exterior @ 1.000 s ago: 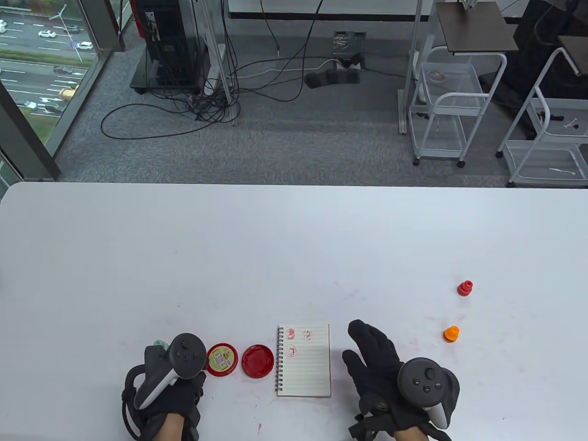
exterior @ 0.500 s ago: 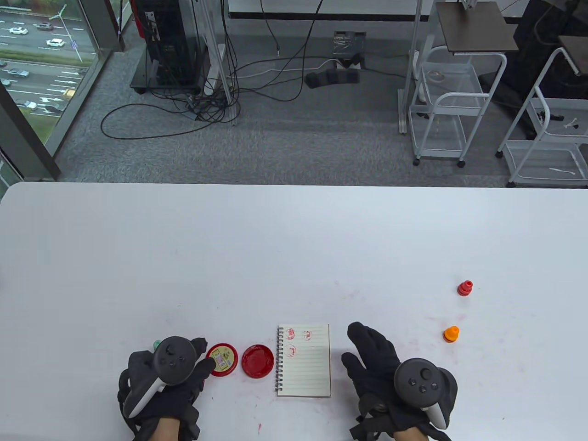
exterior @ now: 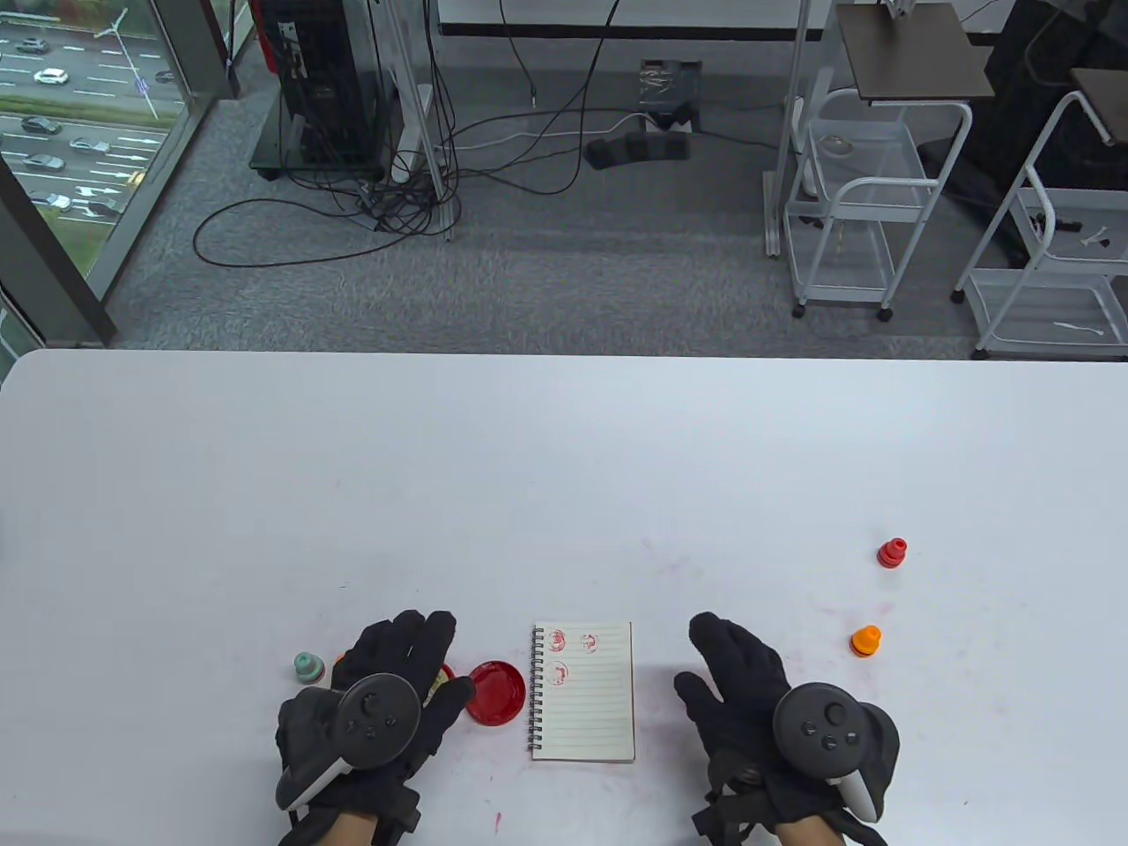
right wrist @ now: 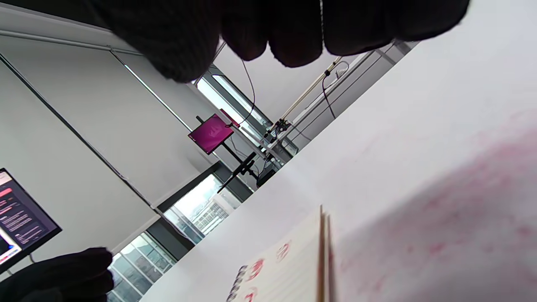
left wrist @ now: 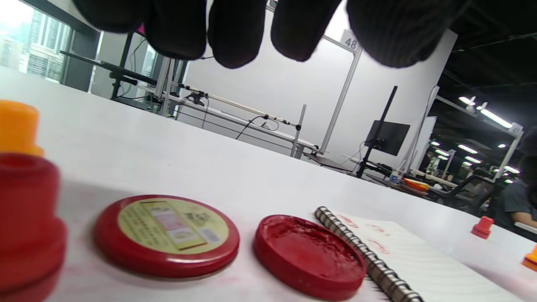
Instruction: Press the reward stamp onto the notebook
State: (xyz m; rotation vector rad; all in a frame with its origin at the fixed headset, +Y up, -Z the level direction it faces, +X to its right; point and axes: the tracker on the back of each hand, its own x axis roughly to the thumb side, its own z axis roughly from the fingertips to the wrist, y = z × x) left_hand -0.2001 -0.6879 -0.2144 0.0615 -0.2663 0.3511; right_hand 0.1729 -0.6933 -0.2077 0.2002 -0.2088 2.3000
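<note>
The spiral notebook (exterior: 583, 692) lies open near the table's front edge, with three red stamp marks at its top; it also shows in the left wrist view (left wrist: 411, 260) and the right wrist view (right wrist: 289, 260). An open red ink pad (exterior: 495, 693) sits just left of it. My left hand (exterior: 414, 652) is open with its fingers spread over the ink pad's yellow-labelled lid (left wrist: 165, 235). A green stamp (exterior: 307, 667) stands alone to the left of that hand. My right hand (exterior: 718, 656) is open and empty, to the right of the notebook.
A red stamp (exterior: 892, 552) and an orange stamp (exterior: 866, 641) stand at the right of the table. A red stamp with an orange top (left wrist: 25, 209) stands close at the left in the left wrist view. Faint red ink smears mark the white table (exterior: 564, 458).
My left hand has let go of the green stamp, moved right and spread open over the ink pad's lid. My right hand has shifted slightly to the right.
</note>
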